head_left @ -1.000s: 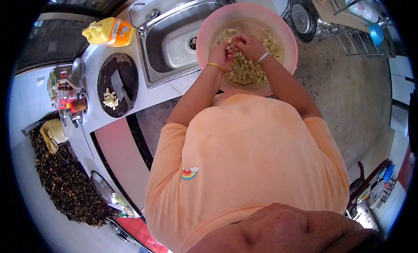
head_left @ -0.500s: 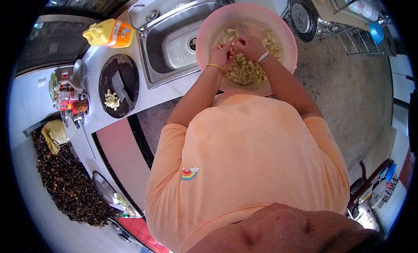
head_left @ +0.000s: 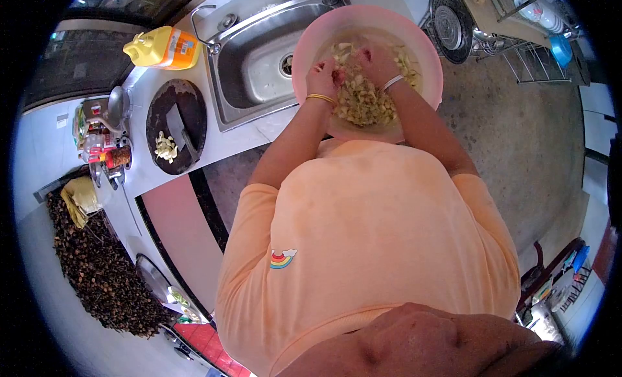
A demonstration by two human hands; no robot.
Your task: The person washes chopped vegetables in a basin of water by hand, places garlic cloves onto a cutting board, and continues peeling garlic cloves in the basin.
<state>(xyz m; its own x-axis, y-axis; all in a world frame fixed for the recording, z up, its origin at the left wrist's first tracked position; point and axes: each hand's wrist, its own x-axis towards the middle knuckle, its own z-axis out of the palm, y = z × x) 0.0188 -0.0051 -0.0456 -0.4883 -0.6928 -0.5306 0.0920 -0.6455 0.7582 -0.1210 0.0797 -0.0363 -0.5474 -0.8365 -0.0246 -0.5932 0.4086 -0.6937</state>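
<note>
A large pink basin (head_left: 433, 85) holds water and many pale yellow-green vegetable pieces (head_left: 367, 105), whose kind I cannot make out. Over its left inner side is my left hand (head_left: 326, 77), a yellow band at the wrist; its fingers are curled in, and anything in them is too small to name. My right hand (head_left: 377, 64), with a white band at the wrist, reaches down among the pieces near the basin's middle. Its fingers are partly hidden and blurred. A gap separates the two hands.
Left of the basin is a steel sink (head_left: 253, 79). Beyond it, a round chopping board (head_left: 159, 111) bears a cleaver (head_left: 176, 127) and peeled white pieces (head_left: 166, 147). A yellow jug (head_left: 170, 48) stands behind. At right are a dark round pan (head_left: 448, 27) and a wire rack (head_left: 534, 62).
My hands were together, fingertips pinching at a small pale piece. Now they have parted: the left has shifted slightly left, the right has gone lower toward the pieces.
</note>
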